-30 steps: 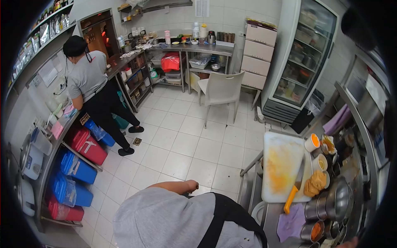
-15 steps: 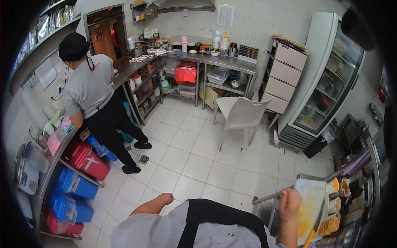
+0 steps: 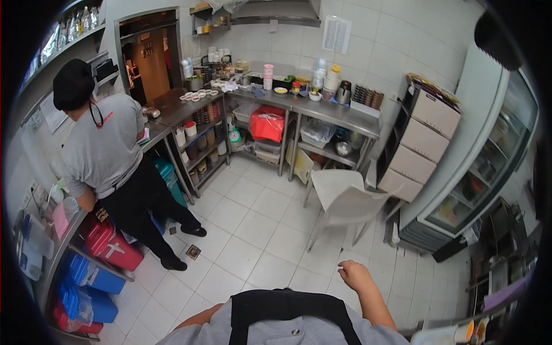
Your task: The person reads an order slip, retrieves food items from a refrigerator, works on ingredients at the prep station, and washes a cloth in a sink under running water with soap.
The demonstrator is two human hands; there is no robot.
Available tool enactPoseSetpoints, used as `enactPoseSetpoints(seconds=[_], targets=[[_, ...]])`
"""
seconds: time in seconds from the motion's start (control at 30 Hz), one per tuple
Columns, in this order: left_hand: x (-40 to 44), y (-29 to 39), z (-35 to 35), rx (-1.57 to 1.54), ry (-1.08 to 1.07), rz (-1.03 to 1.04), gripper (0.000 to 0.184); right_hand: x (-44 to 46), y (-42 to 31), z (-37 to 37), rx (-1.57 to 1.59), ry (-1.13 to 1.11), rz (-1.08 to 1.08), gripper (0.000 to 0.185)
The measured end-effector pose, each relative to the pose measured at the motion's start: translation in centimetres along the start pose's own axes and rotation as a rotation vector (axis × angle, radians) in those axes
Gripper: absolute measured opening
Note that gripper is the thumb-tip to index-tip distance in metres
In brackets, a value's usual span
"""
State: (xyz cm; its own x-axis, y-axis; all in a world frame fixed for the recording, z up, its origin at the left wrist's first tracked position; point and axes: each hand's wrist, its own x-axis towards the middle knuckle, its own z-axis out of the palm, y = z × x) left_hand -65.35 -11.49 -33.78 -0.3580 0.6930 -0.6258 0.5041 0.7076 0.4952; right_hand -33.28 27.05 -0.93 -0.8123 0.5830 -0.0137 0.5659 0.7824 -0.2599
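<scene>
My right hand point(image 3: 355, 276) hangs over the tiled floor point(image 3: 270, 241) in front of me, fingers loosely parted and nothing visible in them. Nearest to it stands a white plastic chair point(image 3: 351, 204), apart from the hand. Of my left side only part of the arm point(image 3: 201, 317) shows at the bottom; the left hand is out of sight. A black apron point(image 3: 293, 302) covers my grey shirt.
A co-worker point(image 3: 109, 138) leans over the left counter, above red point(image 3: 115, 247) and blue point(image 3: 98, 273) bins. Steel counters point(image 3: 253, 95) with jars and cups line the back. At right stand a drawer unit point(image 3: 428, 121), a glass-door fridge point(image 3: 471, 172) and a cutting board point(image 3: 440, 336).
My view has turned and moved forward, so the cutting board slips to the bottom right edge. My right hand has swung away from it, over the floor. My left hand has left view.
</scene>
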Motion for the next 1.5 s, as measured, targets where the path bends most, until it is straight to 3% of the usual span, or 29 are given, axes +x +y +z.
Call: enactPoseSetpoints(seconds=[0.07, 0.3, 0.4, 0.53, 0.6, 0.67, 0.73, 0.87, 1.0, 1.07, 1.2, 1.33, 1.5], targets=[[2.2, 1.6, -2.8, -0.029, 0.032, -0.014, 0.037, 6.1, 1.3, 0.7, -0.001, -0.004, -0.069, 0.022], [8.1, 5.8, -13.9, -0.203, 0.247, -0.038, 0.034, 25.6, -4.3, 1.5, 0.184, -0.106, -0.531, 0.021], [10.0, 6.3, -18.8, -0.393, 0.358, -0.105, 0.029, 32.5, -6.8, 1.7, 0.238, -0.122, -0.648, 0.020], [13.4, 5.7, -26.3, -0.286, 0.393, -0.086, 0.023, 41.3, -7.3, 4.3, 0.283, -0.097, -0.642, 0.017], [15.0, 7.5, -32.1, -0.261, 0.415, -0.114, 0.019, 44.9, -7.0, 4.3, 0.234, -0.073, -0.577, 0.017], [26.2, -1.3, -32.1, -0.584, 0.468, 0.075, 0.018, 48.8, -6.0, 4.0, 0.176, -0.031, -0.513, 0.016], [24.1, 7.4, -42.1, -0.393, 0.396, 0.004, 0.021, 52.7, -5.4, 3.1, 0.201, -0.019, -0.460, 0.016], [29.4, 14.9, -54.3, -0.368, 0.338, -0.057, 0.028, 61.4, -4.5, 0.9, 0.129, 0.041, -0.315, 0.017], [37.2, 20.2, -63.6, -0.300, 0.541, 0.190, 0.032, 71.3, -1.2, -1.5, 0.147, 0.158, -0.145, 0.023], [41.6, 22.2, -68.3, -0.472, 0.519, 0.386, 0.025, 76.3, 1.8, -2.0, 0.154, 0.449, -0.078, 0.027], [46.7, 29.4, -79.0, -0.643, 0.535, 0.593, 0.018, 86.5, 7.4, -5.1, 0.251, 0.697, 0.056, 0.036], [48.7, 38.1, -89.8, -0.745, 0.521, 0.697, 0.017, 96.2, 13.8, -6.1, 0.242, 0.758, 0.333, 0.047], [52.4, 46.8, -102.0, -0.758, 0.527, 0.898, 0.018, 104.1, 19.0, -5.8, 0.216, 0.562, 0.653, 0.058]])
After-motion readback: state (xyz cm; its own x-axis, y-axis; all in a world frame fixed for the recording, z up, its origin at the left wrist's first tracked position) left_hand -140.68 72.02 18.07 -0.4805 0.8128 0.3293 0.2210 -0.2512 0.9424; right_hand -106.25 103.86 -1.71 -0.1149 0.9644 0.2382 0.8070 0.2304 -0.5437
